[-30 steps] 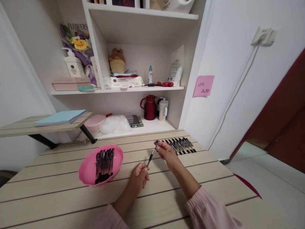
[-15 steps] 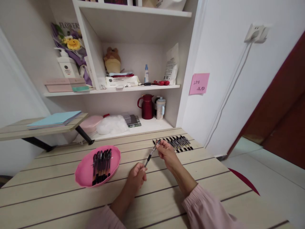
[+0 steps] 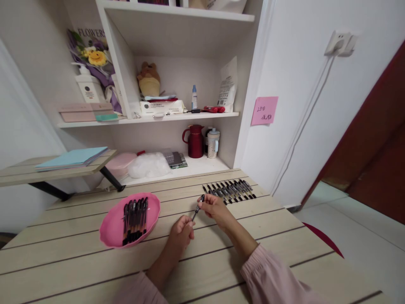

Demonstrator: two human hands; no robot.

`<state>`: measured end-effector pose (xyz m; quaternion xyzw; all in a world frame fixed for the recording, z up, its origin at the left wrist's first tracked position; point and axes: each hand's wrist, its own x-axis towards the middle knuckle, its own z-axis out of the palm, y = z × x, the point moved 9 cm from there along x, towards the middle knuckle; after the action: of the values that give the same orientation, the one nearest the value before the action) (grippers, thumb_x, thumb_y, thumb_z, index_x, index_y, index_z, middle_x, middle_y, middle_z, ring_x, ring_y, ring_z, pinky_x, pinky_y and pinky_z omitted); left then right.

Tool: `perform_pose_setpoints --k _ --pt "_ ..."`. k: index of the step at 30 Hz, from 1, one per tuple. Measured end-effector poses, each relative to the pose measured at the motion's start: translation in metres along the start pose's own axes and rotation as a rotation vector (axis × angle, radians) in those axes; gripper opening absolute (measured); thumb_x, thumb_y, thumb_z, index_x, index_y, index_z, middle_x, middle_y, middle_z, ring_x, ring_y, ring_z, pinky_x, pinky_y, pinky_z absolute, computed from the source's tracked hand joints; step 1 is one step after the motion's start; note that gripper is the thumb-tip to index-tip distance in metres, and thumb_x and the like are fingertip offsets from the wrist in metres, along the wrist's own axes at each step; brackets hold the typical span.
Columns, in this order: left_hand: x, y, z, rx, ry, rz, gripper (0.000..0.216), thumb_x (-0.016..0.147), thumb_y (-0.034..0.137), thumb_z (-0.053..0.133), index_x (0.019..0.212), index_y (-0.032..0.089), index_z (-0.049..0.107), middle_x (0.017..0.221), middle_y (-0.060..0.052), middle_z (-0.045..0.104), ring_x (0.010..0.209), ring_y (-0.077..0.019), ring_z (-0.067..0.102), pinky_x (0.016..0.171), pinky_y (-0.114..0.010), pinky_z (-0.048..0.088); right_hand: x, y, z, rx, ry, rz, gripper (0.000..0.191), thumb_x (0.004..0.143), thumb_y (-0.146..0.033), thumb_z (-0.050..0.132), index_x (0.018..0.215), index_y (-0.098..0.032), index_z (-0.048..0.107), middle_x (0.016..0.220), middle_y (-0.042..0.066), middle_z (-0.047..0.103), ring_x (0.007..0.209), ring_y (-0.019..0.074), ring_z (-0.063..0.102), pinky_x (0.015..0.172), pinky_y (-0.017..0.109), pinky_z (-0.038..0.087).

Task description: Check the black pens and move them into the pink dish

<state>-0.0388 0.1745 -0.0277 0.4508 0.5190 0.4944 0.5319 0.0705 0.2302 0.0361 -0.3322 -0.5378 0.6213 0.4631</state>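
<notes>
Above the middle of the wooden table (image 3: 79,257), both my hands hold one black pen (image 3: 196,210) that slants up to the right. My left hand (image 3: 181,232) is closed round its lower end. My right hand (image 3: 212,207) pinches its upper end, where the cap is. A pink bowl (image 3: 112,232) to the left holds several black pens (image 3: 135,214) lying side by side. Beyond my right hand, a row of several more black pens (image 3: 229,190) lies flat on the table.
Behind the table a white shelf unit holds a red jug (image 3: 193,141), a mug (image 3: 213,143), bottles and boxes. A small raised wooden board (image 3: 57,166) with blue folders stands at the left. A pink note (image 3: 264,110) hangs on the right wall.
My right hand has come down from beside the pen row to the upper end of the pen in my left hand and now pinches it. The camera view shifted slightly.
</notes>
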Motion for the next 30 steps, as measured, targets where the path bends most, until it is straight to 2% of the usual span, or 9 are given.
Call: perform_pose_setpoints --k 8,15,18,20,24,28,29,30 --pt "0.003 -0.004 -0.002 0.002 0.008 0.020 0.022 0.066 0.040 0.052 0.069 0.020 0.044 0.039 0.010 0.044 0.027 -0.0024 0.022 0.032 -0.017 0.012 0.000 0.011 0.007 -0.036 -0.030 0.008 0.022 0.058 -0.032 0.068 0.066 -0.017 0.054 0.044 -0.010 0.039 0.034 0.0029 0.028 0.036 0.018 0.016" --pt "-0.004 0.005 -0.002 0.030 0.053 0.065 0.022 0.067 0.040 0.052 0.069 0.020 0.042 0.040 0.010 0.042 0.029 -0.0025 0.021 0.033 -0.016 0.014 0.000 0.018 0.011 -0.059 -0.032 0.026 0.025 0.059 -0.036 0.067 0.065 -0.018 0.052 0.042 -0.011 0.037 0.034 0.0029 0.026 0.035 0.018 0.016" --pt "-0.008 0.012 -0.003 0.076 0.082 0.086 0.022 0.068 0.041 0.051 0.068 0.020 0.045 0.044 0.008 0.047 0.029 -0.0042 0.029 0.032 -0.017 0.019 -0.001 0.016 0.010 -0.072 -0.022 0.023 0.031 0.059 -0.043 0.067 0.062 -0.017 0.050 0.043 -0.010 0.039 0.033 0.0026 0.028 0.034 0.018 0.017" --pt "-0.011 0.022 -0.007 0.121 0.129 0.122 0.021 0.068 0.041 0.052 0.067 0.019 0.049 0.050 0.005 0.052 0.035 -0.0071 0.040 0.035 -0.019 0.027 -0.003 0.014 0.010 -0.087 -0.034 0.018 0.034 0.061 -0.048 0.065 0.064 -0.017 0.050 0.049 -0.007 0.047 0.034 0.0025 0.031 0.034 0.018 0.018" --pt "-0.020 0.060 -0.039 0.259 0.297 0.212 0.021 0.065 0.038 0.057 0.070 0.018 0.060 0.062 0.000 0.059 0.059 -0.0148 0.055 0.053 -0.023 0.039 -0.005 0.016 0.008 -0.095 -0.039 0.031 0.039 0.064 -0.053 0.061 0.071 -0.016 0.053 0.062 -0.002 0.058 0.036 0.0029 0.036 0.035 0.017 0.021" --pt "-0.034 0.106 -0.099 0.446 0.481 0.241 0.021 0.067 0.037 0.055 0.074 0.018 0.063 0.074 -0.004 0.065 0.078 -0.0224 0.057 0.065 -0.028 0.040 -0.006 0.022 0.008 -0.086 -0.012 0.062 0.039 0.063 -0.053 0.061 0.068 -0.016 0.053 0.058 -0.003 0.057 0.036 0.0032 0.035 0.035 0.017 0.020" --pt "-0.038 0.114 -0.115 0.540 0.538 0.226 0.021 0.069 0.037 0.054 0.073 0.018 0.064 0.075 -0.006 0.066 0.080 -0.0241 0.057 0.065 -0.029 0.039 -0.006 0.023 0.009 -0.084 -0.010 0.064 0.038 0.063 -0.053 0.061 0.067 -0.016 0.053 0.057 -0.003 0.056 0.036 0.0033 0.035 0.035 0.017 0.020" --pt "-0.042 0.122 -0.130 0.827 0.617 0.169 0.024 0.073 0.038 0.048 0.074 0.019 0.064 0.072 -0.006 0.067 0.078 -0.0241 0.059 0.064 -0.030 0.039 -0.006 0.024 0.010 -0.084 -0.011 0.063 0.037 0.063 -0.051 0.062 0.065 -0.016 0.052 0.056 -0.003 0.056 0.036 0.0034 0.034 0.035 0.017 0.020"
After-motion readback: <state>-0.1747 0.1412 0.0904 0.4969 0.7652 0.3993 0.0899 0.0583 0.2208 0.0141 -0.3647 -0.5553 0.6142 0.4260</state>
